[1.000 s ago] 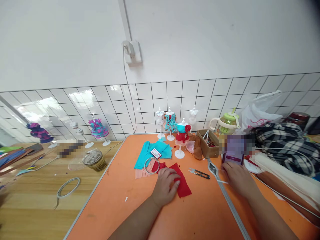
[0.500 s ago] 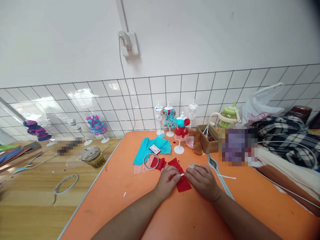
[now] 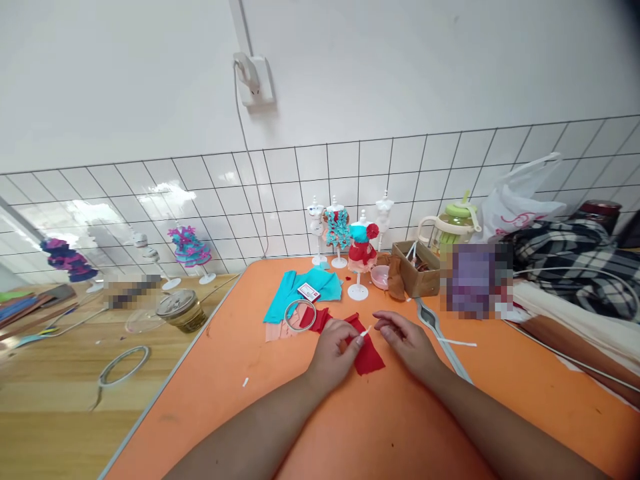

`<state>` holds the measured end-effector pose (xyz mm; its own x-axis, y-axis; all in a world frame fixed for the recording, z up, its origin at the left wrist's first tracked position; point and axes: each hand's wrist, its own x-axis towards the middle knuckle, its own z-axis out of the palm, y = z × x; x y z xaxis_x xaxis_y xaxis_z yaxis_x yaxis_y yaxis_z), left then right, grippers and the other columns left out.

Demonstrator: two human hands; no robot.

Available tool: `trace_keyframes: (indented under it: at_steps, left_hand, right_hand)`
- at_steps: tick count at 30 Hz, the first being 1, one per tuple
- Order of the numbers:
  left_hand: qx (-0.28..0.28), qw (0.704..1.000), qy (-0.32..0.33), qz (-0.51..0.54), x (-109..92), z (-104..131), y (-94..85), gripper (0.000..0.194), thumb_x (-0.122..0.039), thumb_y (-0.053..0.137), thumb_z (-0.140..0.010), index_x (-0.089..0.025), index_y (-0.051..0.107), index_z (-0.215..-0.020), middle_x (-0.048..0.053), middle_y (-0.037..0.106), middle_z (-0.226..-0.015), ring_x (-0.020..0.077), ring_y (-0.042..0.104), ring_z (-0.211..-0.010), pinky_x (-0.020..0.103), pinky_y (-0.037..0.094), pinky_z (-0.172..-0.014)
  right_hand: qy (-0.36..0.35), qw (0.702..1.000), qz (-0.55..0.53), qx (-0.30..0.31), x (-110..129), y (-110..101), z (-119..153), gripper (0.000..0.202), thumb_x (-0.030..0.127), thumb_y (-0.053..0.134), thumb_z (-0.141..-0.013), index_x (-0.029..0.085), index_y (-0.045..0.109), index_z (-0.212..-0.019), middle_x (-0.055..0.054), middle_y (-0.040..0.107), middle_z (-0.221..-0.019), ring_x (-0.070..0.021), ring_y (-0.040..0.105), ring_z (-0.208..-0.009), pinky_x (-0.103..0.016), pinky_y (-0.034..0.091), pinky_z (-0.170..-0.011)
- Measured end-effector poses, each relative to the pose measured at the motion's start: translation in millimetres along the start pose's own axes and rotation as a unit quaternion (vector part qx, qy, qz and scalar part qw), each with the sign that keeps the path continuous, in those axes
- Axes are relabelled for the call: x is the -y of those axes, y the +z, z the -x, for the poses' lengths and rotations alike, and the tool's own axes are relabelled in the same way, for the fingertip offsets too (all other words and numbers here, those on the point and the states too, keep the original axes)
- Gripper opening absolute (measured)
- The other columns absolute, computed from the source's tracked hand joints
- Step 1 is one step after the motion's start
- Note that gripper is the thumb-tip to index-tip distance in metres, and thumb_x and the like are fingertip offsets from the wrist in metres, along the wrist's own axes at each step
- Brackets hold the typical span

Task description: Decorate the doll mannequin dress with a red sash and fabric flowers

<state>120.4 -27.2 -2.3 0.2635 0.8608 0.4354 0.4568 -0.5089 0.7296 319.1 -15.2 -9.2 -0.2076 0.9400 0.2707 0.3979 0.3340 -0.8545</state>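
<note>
My left hand is closed, thumb and index finger pinching a small white strip. The strip's free end points up and to the right, toward my other hand. Close beside it, my right hand has its fingers slightly curled and apart, with nothing visible between the fingertips; its palm is hidden. Below both hands a red piece of cloth lies on the orange table mat. A metal ring rests on more red and pink cloth to the left.
Behind stand small white dress forms, one in a red and turquoise dress. Turquoise cloth carries a small labelled box. An open cardboard box and a pink bowl sit farther back. A lidded jar stands left.
My right hand has moved slightly up and its fingers have come away from the white strip. The metal-tipped snips seen at its fingers no longer show. My left hand still pinches the strip, now tilted upward.
</note>
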Motion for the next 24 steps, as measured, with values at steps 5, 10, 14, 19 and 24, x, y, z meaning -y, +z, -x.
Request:
trace_keyframes:
  at_steps: [5,10,14,19,24]
  left_hand:
    - [-0.005,0.999,-0.014,-0.042,-2.1,2.8,2.8,0.018,-0.03,0.053,-0.086,-0.019,0.064,-0.076,0.004,0.064,-0.084,0.0192,0.053,-0.087,0.032,0.041,-0.079]
    - [0.019,0.998,0.021,-0.063,-6.7,6.0,6.7,0.017,-0.03,0.054,-0.086,-0.02,0.066,-0.078,0.004,0.064,-0.085,0.0193,0.053,-0.087,0.033,0.039,-0.08]
    - [0.025,0.998,0.017,-0.053,-6.6,6.7,6.8,0.017,-0.031,0.054,-0.086,-0.02,0.068,-0.083,0.005,0.064,-0.086,0.0197,0.053,-0.088,0.034,0.038,-0.081]
    - [0.052,0.998,-0.006,0.02,-5.9,4.0,3.9,0.018,-0.027,0.056,-0.083,-0.023,0.07,-0.094,0.005,0.064,-0.093,0.0207,0.054,-0.094,0.034,0.039,-0.086]
    - [0.07,0.995,-0.033,0.06,-7.2,2.0,2.8,0.017,-0.029,0.059,-0.081,-0.022,0.071,-0.088,0.006,0.065,-0.093,0.0218,0.055,-0.095,0.034,0.04,-0.086]
  right_hand:
    - [0.114,0.981,-0.142,0.066,10.6,6.8,4.0,0.049,0.057,0.048,-0.08,0.018,0.059,-0.107,-0.007,0.066,-0.092,-0.0169,0.058,-0.069,-0.024,0.041,-0.046]
    - [0.091,0.984,-0.149,0.031,14.4,8.0,3.5,0.032,0.048,0.064,-0.071,0.018,0.065,-0.082,-0.005,0.067,-0.083,-0.0177,0.061,-0.077,-0.027,0.047,-0.065]
    - [0.094,0.984,-0.152,-0.001,11.9,6.7,2.9,0.028,0.043,0.063,-0.072,0.018,0.065,-0.082,-0.003,0.064,-0.075,-0.0153,0.058,-0.068,-0.025,0.046,-0.058]
    - [0.125,0.977,-0.169,-0.022,6.6,5.2,2.6,0.032,0.046,0.061,-0.074,0.018,0.063,-0.092,-0.004,0.063,-0.076,-0.0146,0.055,-0.062,-0.02,0.038,-0.04]
    - [0.13,0.979,-0.154,-0.031,7.5,4.1,1.8,0.029,0.043,0.06,-0.075,0.018,0.063,-0.091,-0.004,0.063,-0.078,-0.0138,0.056,-0.059,-0.02,0.038,-0.039]
